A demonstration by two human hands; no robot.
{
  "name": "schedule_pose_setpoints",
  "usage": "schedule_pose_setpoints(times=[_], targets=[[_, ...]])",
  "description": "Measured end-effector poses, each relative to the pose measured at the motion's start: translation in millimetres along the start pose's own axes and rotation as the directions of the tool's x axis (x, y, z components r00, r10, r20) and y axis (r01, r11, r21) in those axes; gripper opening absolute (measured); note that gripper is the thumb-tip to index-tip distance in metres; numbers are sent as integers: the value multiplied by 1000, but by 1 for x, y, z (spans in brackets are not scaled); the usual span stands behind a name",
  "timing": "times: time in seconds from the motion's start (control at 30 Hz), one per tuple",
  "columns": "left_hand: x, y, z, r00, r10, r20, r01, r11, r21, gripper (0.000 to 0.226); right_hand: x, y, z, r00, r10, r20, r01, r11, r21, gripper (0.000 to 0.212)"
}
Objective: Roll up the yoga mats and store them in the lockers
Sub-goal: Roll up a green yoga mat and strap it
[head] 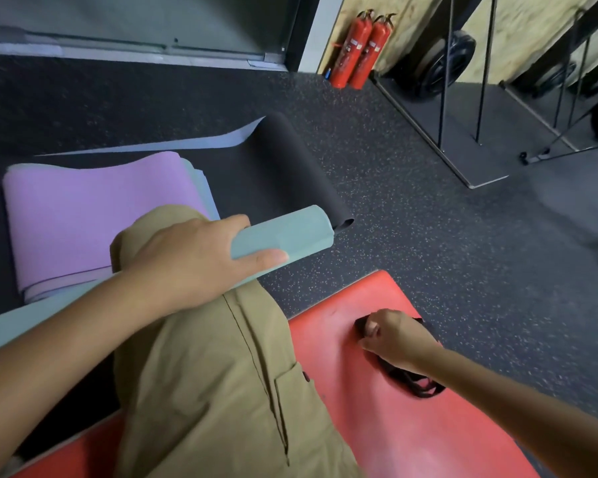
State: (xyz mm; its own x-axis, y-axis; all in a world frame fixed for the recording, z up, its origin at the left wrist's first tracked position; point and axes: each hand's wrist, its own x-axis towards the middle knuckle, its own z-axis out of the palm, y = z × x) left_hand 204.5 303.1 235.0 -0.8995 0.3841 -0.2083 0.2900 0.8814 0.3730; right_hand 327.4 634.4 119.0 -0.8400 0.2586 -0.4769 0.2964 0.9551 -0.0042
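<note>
Our left hand (190, 260) clamps the teal mat roll (283, 232), right hand (394, 334) pinching the black strap (415, 382); loosen, and it may unroll.

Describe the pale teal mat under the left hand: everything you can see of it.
The teal mat is a pale blue-green foam-looking mat, matte and smooth, rolled or folded into a long flattened bundle. It lies slanted across the person's knee in tan trousers, its free end pointing up and right toward the black mat. That end shows flat, angular faces, not a round coil. The left hand presses on top, thumb along the near edge. Its lower stretch runs off the frame's left edge, behind the forearm.
</note>
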Motion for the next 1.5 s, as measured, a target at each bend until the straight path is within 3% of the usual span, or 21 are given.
schedule_pose_setpoints(times=[0.13,0.2,0.23,0.27,0.3,0.37,0.4,0.47,0.57,0.67,0.87,0.97,1.2,1.33,1.43,1.5], targets=[[5,-7,-3,999,-21,26,22,998,-59,71,-4,5,12,994,-53,-93,65,989,131,17],[6,-9,-4,999,-28,46,32,995,-91,71,-9,1,10,988,-6,-156,62,932,356,19],[7,-10,-5,998,-28,55,34,994,-108,70,-11,-5,7,984,43,-172,57,842,536,19],[8,-10,-6,998,-27,61,35,992,-123,68,-13,-11,3,982,100,-160,51,675,736,18],[9,-10,-6,997,-27,66,36,990,-133,67,-14,-19,-2,985,144,-99,27,435,900,16],[10,-9,-7,997,-28,78,38,990,-136,66,-16,-32,-11,991,125,55,-49,-52,997,10],[10,-9,-7,996,-27,81,38,990,-138,66,-16,-38,-15,991,92,94,-71,-225,972,16],[10,-8,-5,996,-23,82,36,988,-153,67,-17,-49,-21,993,18,119,-100,-429,898,25],[8,-6,-4,997,-22,73,33,988,-150,71,-20,-69,-29,987,-123,103,-158,-627,763,24],[7,-3,-4,997,-21,69,30,990,-137,77,-21,-86,-34,974,-227,3,-152,-642,751,33],[5,-3,-4,998,-21,52,27,993,-119,71,-23,-106,-40,961,-267,-66,-87,-524,847,40],[5,-6,-4,998,-26,51,32,992,-123,71,-23,-107,-43,946,-317,-75,-87,-467,880,66],[6,-9,-1,998,-7,60,14,992,-122,68,-18,-104,-61,944,-293,-152,6,-445,896,87],[10,-9,4,997,13,72,-2,989,-150,72,-8,-98,-77,921,-331,-208,87,-344,935,61],[11,-8,9,996,45,79,-37,995,-98,84,-9,-99,-91,882,-406,-239,109,-317,942,75],[12,-8,12,993,87,86,-83,995,-52,96,-11,-102,-100,885,-402,-235,154,-223,963,85]])
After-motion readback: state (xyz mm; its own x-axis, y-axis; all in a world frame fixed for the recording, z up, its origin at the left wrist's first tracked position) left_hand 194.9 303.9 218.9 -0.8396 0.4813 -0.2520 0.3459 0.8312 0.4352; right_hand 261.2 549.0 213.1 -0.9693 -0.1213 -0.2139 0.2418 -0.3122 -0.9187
